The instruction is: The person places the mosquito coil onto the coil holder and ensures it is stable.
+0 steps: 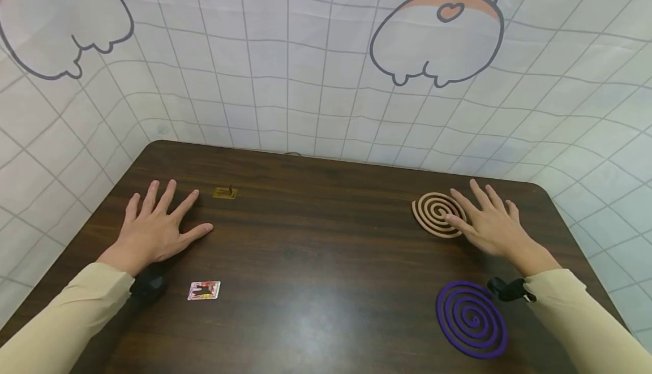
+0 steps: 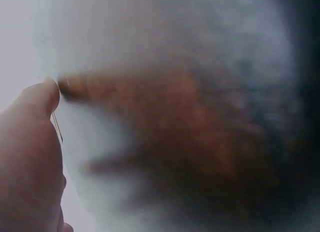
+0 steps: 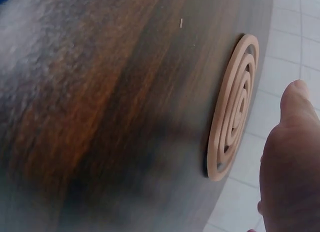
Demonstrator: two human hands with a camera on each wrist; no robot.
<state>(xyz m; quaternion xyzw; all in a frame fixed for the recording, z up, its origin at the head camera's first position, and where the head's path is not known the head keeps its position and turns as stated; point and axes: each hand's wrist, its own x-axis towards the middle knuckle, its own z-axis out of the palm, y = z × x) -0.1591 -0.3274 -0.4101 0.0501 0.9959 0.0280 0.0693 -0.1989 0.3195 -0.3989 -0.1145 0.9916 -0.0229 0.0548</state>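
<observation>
My left hand (image 1: 155, 230) is at the table's left side with its fingers spread and nothing in them. Just past its index finger lies a small gold metal plate (image 1: 224, 193) with a dark upright prong. On the right, my spread right hand (image 1: 491, 227) hovers by a tan spiral coil (image 1: 430, 228), its thumb and index finger overlapping the coil's edge in the head view. In the right wrist view, the thumb (image 3: 292, 157) is apart from the tan coil (image 3: 216, 137). A purple spiral coil (image 1: 474, 321) lies nearer, beside the right forearm. The left wrist view is mostly blurred beyond the thumb (image 2: 32, 142).
A small, colourful printed card or flat packet (image 1: 204, 290) lies right of the left forearm. The dark wood table (image 1: 311, 249) has rounded far corners. White grid-patterned cloth (image 1: 305, 63) with cartoon animals hangs behind it and at both sides.
</observation>
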